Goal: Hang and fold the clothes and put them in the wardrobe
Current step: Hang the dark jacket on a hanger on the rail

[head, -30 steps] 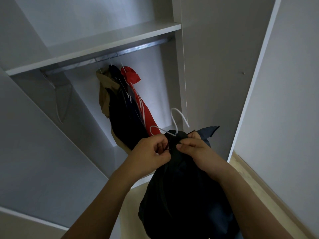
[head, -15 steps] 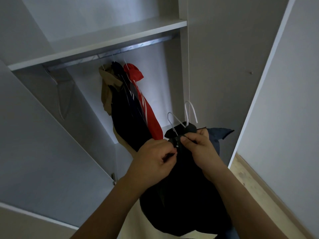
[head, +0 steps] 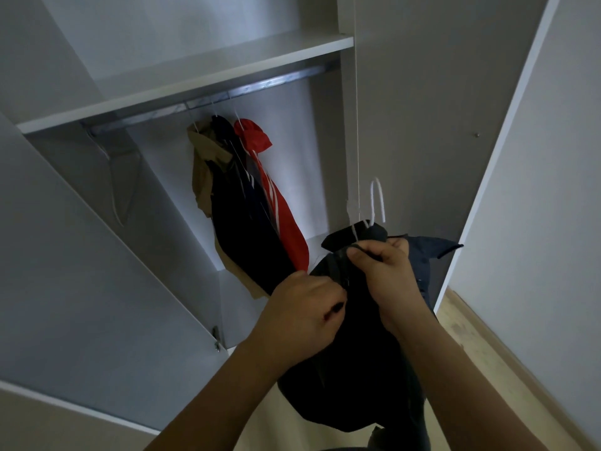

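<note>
Two hands I watch grip one dark garment on its white hanger: left hand pinching fabric below, right hand clasping the collar, before the wardrobe.

No words, labels, brand names or numbers can be read on anything here, not on the clothes, not on the wardrobe, and not near the fingers

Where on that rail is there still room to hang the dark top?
The rail is bare between the red jacket and the right side panel, and between the tan garment and the empty hanger. The three hung clothes crowd the middle.
</note>
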`<state>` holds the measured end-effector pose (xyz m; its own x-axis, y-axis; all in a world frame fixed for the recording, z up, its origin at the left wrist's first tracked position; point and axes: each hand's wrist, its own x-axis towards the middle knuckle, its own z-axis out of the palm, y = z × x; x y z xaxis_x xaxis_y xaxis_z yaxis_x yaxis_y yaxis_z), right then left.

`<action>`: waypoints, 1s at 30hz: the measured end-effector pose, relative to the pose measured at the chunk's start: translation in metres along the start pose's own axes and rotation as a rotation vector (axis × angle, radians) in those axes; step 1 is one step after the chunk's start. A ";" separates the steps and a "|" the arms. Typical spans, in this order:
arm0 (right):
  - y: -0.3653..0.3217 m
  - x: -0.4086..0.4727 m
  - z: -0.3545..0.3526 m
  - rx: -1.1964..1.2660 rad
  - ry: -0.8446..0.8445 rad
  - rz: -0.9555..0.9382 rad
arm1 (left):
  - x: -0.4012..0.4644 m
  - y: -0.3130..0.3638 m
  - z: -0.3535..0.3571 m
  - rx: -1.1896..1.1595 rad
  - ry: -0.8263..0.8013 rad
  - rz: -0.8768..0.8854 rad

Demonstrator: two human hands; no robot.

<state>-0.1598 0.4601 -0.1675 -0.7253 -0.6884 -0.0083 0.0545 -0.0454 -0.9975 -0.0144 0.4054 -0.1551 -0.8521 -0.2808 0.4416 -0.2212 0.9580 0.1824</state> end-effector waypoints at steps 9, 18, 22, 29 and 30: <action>-0.007 0.008 -0.016 0.134 -0.080 0.082 | 0.007 -0.014 -0.014 -0.538 -0.036 -0.392; -0.002 0.003 -0.015 0.069 -0.057 0.034 | 0.043 -0.024 0.002 -0.830 -0.142 -0.641; 0.008 0.006 -0.025 -0.187 -0.027 0.000 | 0.043 -0.031 0.000 -0.893 0.097 -0.798; 0.018 0.000 -0.022 -0.499 -0.319 -0.151 | 0.041 -0.016 -0.002 -0.967 0.243 -0.841; 0.018 -0.001 -0.021 -0.530 -0.347 -0.167 | 0.042 -0.015 -0.002 -0.965 0.266 -0.843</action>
<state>-0.1729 0.4753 -0.1873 -0.4265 -0.9006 0.0840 -0.4495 0.1304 -0.8837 -0.0458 0.3796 -0.1375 -0.4758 -0.8793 0.0219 -0.1161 0.0874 0.9894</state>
